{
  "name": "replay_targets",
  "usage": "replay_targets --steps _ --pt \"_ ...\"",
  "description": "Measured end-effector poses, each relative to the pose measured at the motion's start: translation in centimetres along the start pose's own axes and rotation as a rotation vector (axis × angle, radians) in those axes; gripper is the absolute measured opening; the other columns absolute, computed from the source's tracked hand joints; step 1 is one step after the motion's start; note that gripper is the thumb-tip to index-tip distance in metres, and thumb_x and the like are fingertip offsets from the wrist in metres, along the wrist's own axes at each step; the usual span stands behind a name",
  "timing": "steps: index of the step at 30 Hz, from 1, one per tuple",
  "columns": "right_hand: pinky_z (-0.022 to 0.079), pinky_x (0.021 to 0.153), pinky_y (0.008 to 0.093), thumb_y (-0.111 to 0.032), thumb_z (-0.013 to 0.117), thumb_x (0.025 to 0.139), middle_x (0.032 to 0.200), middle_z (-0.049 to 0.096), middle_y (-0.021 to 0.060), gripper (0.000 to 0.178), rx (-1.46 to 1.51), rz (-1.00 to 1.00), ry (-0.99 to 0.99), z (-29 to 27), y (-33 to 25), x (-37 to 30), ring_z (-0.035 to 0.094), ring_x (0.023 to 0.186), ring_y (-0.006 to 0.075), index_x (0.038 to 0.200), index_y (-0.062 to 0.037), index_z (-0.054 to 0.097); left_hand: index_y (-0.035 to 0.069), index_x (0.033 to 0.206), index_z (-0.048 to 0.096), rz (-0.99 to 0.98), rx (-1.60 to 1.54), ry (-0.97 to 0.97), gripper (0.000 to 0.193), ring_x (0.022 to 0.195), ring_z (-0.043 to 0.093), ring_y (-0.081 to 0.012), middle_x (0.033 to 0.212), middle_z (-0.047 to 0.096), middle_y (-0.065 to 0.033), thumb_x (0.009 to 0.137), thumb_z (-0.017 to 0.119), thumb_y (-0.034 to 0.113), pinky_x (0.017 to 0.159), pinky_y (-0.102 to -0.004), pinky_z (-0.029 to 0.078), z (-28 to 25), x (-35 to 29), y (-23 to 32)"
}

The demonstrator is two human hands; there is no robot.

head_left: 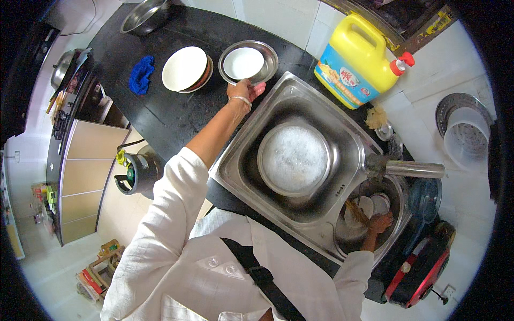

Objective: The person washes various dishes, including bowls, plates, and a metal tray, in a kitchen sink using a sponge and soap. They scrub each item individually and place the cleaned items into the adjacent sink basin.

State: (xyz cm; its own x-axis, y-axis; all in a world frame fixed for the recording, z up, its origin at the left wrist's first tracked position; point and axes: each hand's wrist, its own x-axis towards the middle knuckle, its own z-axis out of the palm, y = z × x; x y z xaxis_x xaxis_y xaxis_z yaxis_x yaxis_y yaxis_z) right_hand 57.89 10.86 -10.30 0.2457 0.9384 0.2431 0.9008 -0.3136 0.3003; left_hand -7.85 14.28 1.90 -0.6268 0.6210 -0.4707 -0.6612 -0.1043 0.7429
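On the counter beyond the sink, my left hand (246, 93) is closed at the near rim of a shallow metal bowl (272, 60), its fingers coming out under the edge. A white bowl (243, 63) sits inside that metal bowl. My right hand (381, 222) is down in the small round basin (342, 242) at the sink's right end, with its fingers curled. Close to its fingertips lie a small white bowl (380, 202), another pale dish (363, 208) and brown chopsticks (355, 211). What my right hand grips, if anything, is too small to tell.
A round pan of foamy water (294, 159) stands in the large sink basin, left of the faucet (412, 169). Stacked plates (184, 68), a blue cloth (141, 75) and a deep metal bowl (144, 17) occupy the counter. A yellow jug (356, 61) stands behind the sink.
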Motion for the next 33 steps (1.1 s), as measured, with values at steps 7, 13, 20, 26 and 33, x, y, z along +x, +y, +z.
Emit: replay_targets --steps 7,13,20,26,33 --pt "0.029 0.090 0.0427 -0.016 0.049 0.077 0.111 0.040 0.0171 0.041 0.476 0.013 0.496 -12.2 -6.6 -1.5 0.038 0.105 0.0330 0.114 -0.0017 0.038 0.005 0.106 0.037 -0.111 0.289 0.024 0.033 0.063 0.057 -0.0243 0.081 0.052 -0.0133 0.075 0.047 0.007 0.054 -0.0360 0.053 -3.5 -4.7 0.7" --pt "0.032 0.088 0.0426 -0.008 0.047 0.080 0.113 0.040 0.0179 0.032 0.851 -0.321 0.505 -20.4 -13.8 -4.8 0.039 0.103 0.0301 0.109 0.0015 0.041 0.002 0.114 0.039 1.127 1.350 0.213 0.062 0.085 0.048 -0.0246 0.100 0.045 -0.0175 0.063 0.069 0.020 0.076 -0.0329 0.042 -4.1 -3.5 2.1" --pt "0.037 0.080 0.0402 0.009 0.045 0.067 0.097 0.052 0.0131 0.033 1.214 -0.827 0.333 -25.1 -21.8 -8.0 0.048 0.089 0.0299 0.097 -0.0014 0.051 0.005 0.112 0.046 0.688 1.887 -0.100 0.049 0.092 0.054 -0.0333 0.101 0.054 -0.0207 0.065 0.062 0.012 0.080 -0.0385 0.045 -1.4 2.7 4.6" --pt "0.041 0.076 0.0373 -0.004 0.053 0.073 0.096 0.050 0.0155 0.032 1.183 -0.946 -0.325 -23.7 -29.1 -9.9 0.048 0.090 0.0315 0.104 -0.0041 0.049 0.007 0.112 0.050 0.479 1.830 -0.099 0.046 0.100 0.051 -0.0290 0.106 0.054 -0.0167 0.067 0.058 0.009 0.087 -0.0335 0.040 -1.2 5.3 5.0" --pt "0.035 0.088 0.0419 -0.021 0.057 0.074 0.118 0.040 0.0154 0.042 0.672 -1.038 -0.378 -14.4 -31.9 -11.9 0.039 0.108 0.0356 0.112 -0.0087 0.047 0.005 0.123 0.034 0.240 1.095 -0.473 0.060 0.090 0.056 -0.0253 0.099 0.054 -0.0156 0.068 0.056 0.006 0.070 -0.0343 0.049 3.3 -3.7 7.3"
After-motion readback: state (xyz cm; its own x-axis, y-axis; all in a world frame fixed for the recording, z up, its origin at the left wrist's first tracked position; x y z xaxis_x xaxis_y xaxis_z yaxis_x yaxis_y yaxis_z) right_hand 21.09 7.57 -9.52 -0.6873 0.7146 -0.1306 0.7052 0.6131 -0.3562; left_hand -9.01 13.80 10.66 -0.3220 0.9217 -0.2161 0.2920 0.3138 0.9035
